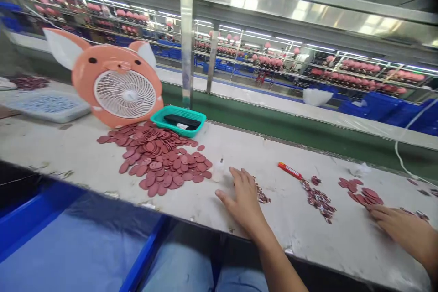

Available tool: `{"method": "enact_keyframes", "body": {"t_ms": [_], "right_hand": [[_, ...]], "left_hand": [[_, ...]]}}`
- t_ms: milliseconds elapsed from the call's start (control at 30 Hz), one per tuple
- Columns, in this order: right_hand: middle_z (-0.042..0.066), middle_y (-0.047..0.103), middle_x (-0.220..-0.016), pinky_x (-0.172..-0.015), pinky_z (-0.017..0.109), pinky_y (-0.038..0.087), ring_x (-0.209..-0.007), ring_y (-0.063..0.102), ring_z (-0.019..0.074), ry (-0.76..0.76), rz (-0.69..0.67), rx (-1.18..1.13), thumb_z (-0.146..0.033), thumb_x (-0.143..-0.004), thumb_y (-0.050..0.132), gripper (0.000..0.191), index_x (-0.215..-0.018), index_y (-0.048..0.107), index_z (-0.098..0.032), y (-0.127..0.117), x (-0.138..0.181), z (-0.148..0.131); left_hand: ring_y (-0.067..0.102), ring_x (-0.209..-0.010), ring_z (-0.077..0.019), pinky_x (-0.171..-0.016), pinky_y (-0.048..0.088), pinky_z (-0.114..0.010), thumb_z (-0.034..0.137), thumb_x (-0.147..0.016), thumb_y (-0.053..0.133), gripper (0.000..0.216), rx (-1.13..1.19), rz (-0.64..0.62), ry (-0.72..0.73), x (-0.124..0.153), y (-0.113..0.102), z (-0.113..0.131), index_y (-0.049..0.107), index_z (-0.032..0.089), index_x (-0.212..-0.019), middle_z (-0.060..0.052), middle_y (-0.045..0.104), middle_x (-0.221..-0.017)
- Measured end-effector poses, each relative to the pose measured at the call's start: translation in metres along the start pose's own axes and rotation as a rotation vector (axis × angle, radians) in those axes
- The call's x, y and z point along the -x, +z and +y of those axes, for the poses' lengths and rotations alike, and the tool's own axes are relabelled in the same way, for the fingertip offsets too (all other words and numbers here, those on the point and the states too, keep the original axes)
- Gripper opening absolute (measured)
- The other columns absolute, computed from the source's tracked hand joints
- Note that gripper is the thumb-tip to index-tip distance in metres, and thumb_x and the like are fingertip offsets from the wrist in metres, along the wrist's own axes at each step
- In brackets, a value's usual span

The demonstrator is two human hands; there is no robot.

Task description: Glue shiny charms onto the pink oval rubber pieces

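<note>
- Left hand (244, 194): with fingers parted wide, palm down, low over the pale counter (232, 141); nothing visible in the grasp.
- Right hand (405, 232): with fingers extended and close together, tips at the near edge of a small cluster of oval dark-red discs (369, 197); underside hidden, hence impossible to tell whether holding anything.
- Left of the left fingers, a little apart: large heap of oval discs (167, 164), loose and overlapping.
- Just left of the left fingertips: small whitish object (219, 171) with a dark tip, too blurred to identify.
- Just right of the left fingers, partly hidden by them: few small shiny pieces (263, 196).
- Between left and right fingers: larger scatter of shiny brownish pieces (320, 203), near one end of a red stick (289, 170) with a yellow tip.
- Beyond the large heap, well apart from the left fingers: teal basket (186, 133) with dark contents, beside an orange pig-shaped fan (128, 93).
- Farther left of the left fingers, past the fan: shallow white tray (68, 116) with bluish pieces.
</note>
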State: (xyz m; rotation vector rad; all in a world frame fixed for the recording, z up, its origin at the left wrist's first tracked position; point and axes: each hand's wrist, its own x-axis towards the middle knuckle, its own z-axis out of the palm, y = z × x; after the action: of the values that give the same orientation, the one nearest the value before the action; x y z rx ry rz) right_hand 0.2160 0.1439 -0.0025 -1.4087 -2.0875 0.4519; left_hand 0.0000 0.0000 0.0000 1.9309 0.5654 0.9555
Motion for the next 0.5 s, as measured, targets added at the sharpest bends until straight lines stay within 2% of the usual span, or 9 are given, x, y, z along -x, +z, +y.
{"method": "enact_keyframes", "body": {"t_ms": [33, 100, 133, 167, 200, 267, 367, 500], "right_hand": [[0.018, 0.054, -0.147, -0.119, 0.061, 0.025, -0.146, 0.034, 0.0406, -0.001, -0.004, -0.007, -0.044, -0.085, 0.068, 0.069, -0.144, 0.051, -0.014, 0.003, -0.004, -0.003], [0.019, 0.056, -0.144, -0.118, 0.063, 0.025, -0.143, 0.039, 0.0423, 0.005, -0.009, -0.027, -0.043, -0.084, 0.068, 0.069, -0.144, 0.051, -0.013, 0.009, -0.013, -0.007], [0.020, 0.057, -0.142, -0.117, 0.063, 0.025, -0.141, 0.041, 0.0429, 0.010, -0.011, -0.042, -0.043, -0.084, 0.067, 0.067, -0.142, 0.052, -0.014, 0.012, -0.017, -0.009], [0.021, 0.059, -0.140, -0.116, 0.063, 0.026, -0.139, 0.044, 0.0433, 0.017, -0.011, -0.061, -0.043, -0.085, 0.066, 0.063, -0.139, 0.055, -0.014, 0.014, -0.021, -0.010], [0.021, 0.061, -0.137, -0.115, 0.063, 0.027, -0.137, 0.045, 0.0434, 0.023, -0.011, -0.083, -0.042, -0.086, 0.063, 0.057, -0.135, 0.058, -0.015, 0.016, -0.024, -0.011], [0.022, 0.064, -0.131, -0.112, 0.062, 0.030, -0.132, 0.049, 0.0428, 0.031, -0.001, -0.141, -0.043, -0.088, 0.058, 0.047, -0.125, 0.062, -0.014, 0.016, -0.027, -0.012], [0.020, 0.067, -0.121, -0.104, 0.055, 0.041, -0.119, 0.058, 0.0371, 0.026, 0.020, -0.269, -0.048, -0.093, 0.050, 0.043, -0.117, 0.060, -0.015, 0.007, -0.020, -0.014], [0.012, 0.067, -0.119, -0.095, 0.042, 0.049, -0.110, 0.063, 0.0267, -0.010, 0.049, -0.480, -0.050, -0.100, 0.041, 0.041, -0.124, 0.055, -0.020, -0.011, 0.010, -0.013]], "left_hand": [[0.064, -0.117, -0.0302, -0.096, 0.053, -0.042, 0.046, -0.097, 0.054, 0.027, -0.078, 0.118, -0.041, 0.005, -0.006, 0.000, 0.073, 0.038, -0.115, -0.008, 0.073, -0.123], [0.056, -0.127, -0.0345, -0.107, 0.042, -0.050, 0.035, -0.098, 0.053, 0.031, -0.394, 0.443, -0.177, 0.013, -0.021, -0.004, 0.070, 0.032, -0.125, -0.012, 0.068, -0.130], [0.053, -0.129, -0.0370, -0.109, 0.037, -0.056, 0.032, -0.098, 0.054, 0.033, -0.647, 0.617, -0.267, 0.017, -0.029, -0.009, 0.069, 0.028, -0.127, -0.015, 0.066, -0.133], [0.051, -0.129, -0.0411, -0.109, 0.034, -0.062, 0.033, -0.096, 0.057, 0.035, -0.893, 0.735, -0.372, 0.020, -0.036, -0.014, 0.069, 0.023, -0.127, -0.019, 0.063, -0.136], [0.050, -0.128, -0.0441, -0.107, 0.034, -0.065, 0.035, -0.095, 0.058, 0.038, -1.091, 0.780, -0.454, 0.024, -0.041, -0.020, 0.070, 0.020, -0.128, -0.022, 0.061, -0.139], [0.049, -0.127, -0.0469, -0.103, 0.036, -0.067, 0.038, -0.096, 0.057, 0.041, -1.323, 0.745, -0.539, 0.029, -0.045, -0.032, 0.071, 0.016, -0.128, -0.025, 0.056, -0.144], [0.049, -0.128, -0.0433, -0.105, 0.034, -0.065, 0.035, -0.098, 0.054, 0.036, -1.428, 0.705, -0.489, 0.034, -0.039, -0.044, 0.073, 0.020, -0.124, -0.023, 0.053, -0.148], [0.052, -0.126, -0.0390, -0.111, 0.025, -0.062, 0.035, -0.093, 0.063, 0.031, -1.482, 0.694, -0.342, 0.035, -0.027, -0.055, 0.073, 0.025, -0.121, -0.020, 0.059, -0.143]]}}
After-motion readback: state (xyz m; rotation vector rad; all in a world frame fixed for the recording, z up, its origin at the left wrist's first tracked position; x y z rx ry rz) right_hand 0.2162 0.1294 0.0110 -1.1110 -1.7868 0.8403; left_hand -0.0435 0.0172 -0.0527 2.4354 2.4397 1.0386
